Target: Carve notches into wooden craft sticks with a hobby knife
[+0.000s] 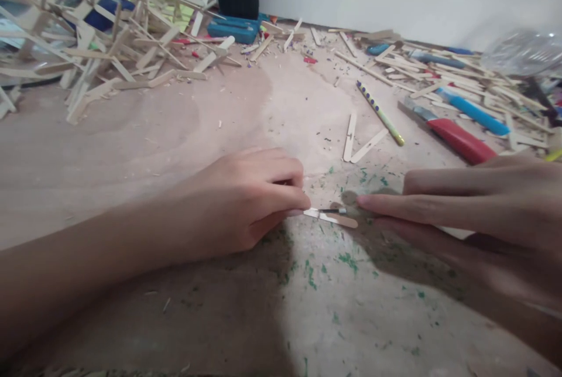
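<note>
My left hand (259, 198) is closed in a pinch on the left end of a wooden craft stick (346, 222), low over the table. A mark or cut crosses the stick near my fingertips. Just above it lies a thin dark strip with a pale tip (341, 211); whether it touches the stick I cannot tell. On the right, my right hand (478, 207) has its index finger and thumb stretched towards the stick, apart from it. Something pale shows below its fingers, too hidden to name. Beyond the hands, two notched craft sticks (350, 138) form a V.
A patterned pencil (380, 112) and a red-handled cutter (459, 138) lie near my right hand, with a blue pen-like tool (476, 110) behind. Craft sticks pile up at right (465, 75) and in a tangled heap at left (127, 37). A teal box (235, 29) stands at the back.
</note>
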Tool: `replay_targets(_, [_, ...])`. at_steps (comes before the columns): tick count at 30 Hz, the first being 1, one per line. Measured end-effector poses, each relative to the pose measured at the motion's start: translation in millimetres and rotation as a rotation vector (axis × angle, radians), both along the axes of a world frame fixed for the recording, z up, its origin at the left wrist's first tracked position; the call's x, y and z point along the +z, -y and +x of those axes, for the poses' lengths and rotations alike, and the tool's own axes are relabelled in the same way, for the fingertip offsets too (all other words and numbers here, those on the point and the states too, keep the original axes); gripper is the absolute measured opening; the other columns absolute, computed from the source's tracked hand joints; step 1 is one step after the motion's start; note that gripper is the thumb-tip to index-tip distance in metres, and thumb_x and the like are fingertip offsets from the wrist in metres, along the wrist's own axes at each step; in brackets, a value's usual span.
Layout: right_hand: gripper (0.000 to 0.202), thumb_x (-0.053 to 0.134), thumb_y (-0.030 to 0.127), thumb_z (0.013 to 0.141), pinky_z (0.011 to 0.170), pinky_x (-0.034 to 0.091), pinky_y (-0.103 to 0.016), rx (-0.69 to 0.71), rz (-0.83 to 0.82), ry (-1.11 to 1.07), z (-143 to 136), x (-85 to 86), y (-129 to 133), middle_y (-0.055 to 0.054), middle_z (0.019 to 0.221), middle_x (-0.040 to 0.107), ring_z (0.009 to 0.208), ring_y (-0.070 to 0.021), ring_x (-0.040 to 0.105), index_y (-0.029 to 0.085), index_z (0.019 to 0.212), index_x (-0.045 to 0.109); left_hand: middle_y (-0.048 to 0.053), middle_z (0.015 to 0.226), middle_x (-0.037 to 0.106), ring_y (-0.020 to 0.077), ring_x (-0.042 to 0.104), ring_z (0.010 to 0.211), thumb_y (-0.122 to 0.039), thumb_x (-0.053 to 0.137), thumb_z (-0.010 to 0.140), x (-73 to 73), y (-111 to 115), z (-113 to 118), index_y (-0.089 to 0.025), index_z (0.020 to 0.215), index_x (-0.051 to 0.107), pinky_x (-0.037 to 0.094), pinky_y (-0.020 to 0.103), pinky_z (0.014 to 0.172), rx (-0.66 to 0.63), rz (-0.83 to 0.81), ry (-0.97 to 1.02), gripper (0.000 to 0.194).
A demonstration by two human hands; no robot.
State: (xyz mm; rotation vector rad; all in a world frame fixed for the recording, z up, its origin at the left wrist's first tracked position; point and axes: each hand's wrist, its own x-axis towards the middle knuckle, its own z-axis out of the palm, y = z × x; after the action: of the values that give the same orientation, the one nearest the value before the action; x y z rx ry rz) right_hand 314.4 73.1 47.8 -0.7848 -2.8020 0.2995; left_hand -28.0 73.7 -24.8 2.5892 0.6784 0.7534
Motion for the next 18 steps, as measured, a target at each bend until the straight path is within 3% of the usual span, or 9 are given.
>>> replay_targets(4, [0.033, 0.059, 0.039, 0.127, 0.056, 0.044, -0.029, 0.042, 0.026, 0.046, 1.1, -0.1, -1.1, 0.004, 0.094, 0.077, 0.068, -0.0107, 0.066, 0.037, 0.155, 0.076, 0.004, 0.106, 0.082, 0.0194, 0.07, 0.094, -0.017, 0.058, 0.122, -1.4, -2.5, 0.0, -0.022, 0.106, 0.082, 0.05, 0.032, 0.087, -0.001, -0.028, 0.022, 0.03])
replay_targets(11, [0.037, 0.042, 0.031, 0.129, 0.057, 0.029, -0.043, 0.12, 0.084, 0.196, -15.7, 17.3, 3.0, 0.001, 0.079, 0.06, 0.055, -0.0186, 0.039, 0.027, 0.15, 0.071, 0.003, 0.103, 0.083, 0.0188, 0.071, 0.096, -0.015, 0.062, 0.12, 4.6, -3.9, -0.7, -0.022, 0.103, 0.085, 0.051, 0.032, 0.089, 0.01, -0.058, 0.035, 0.03])
replay_targets(15, [0.029, 0.053, 0.026, 0.117, 0.059, 0.03, -0.047, 0.19, 0.137, 0.255, -23.1, 28.0, -2.4, -0.002, 0.084, 0.065, 0.056, -0.0222, 0.039, 0.03, 0.136, 0.074, 0.003, 0.103, 0.082, 0.0186, 0.072, 0.096, -0.013, 0.061, 0.118, 11.9, -2.3, 0.8, -0.023, 0.1, 0.088, 0.051, 0.031, 0.087, 0.056, -0.108, -0.038, 0.033])
replay_targets(18, [0.03, 0.061, 0.023, 0.106, 0.061, 0.028, -0.048, 0.203, 0.127, 0.223, -22.0, 30.4, -6.3, -0.001, 0.085, 0.069, 0.056, -0.0205, 0.042, 0.032, 0.129, 0.079, 0.001, 0.091, 0.072, 0.0165, 0.066, 0.085, -0.014, 0.063, 0.117, 12.3, -3.0, 3.3, -0.025, 0.098, 0.09, 0.046, 0.03, 0.077, 0.09, -0.102, -0.042, 0.034])
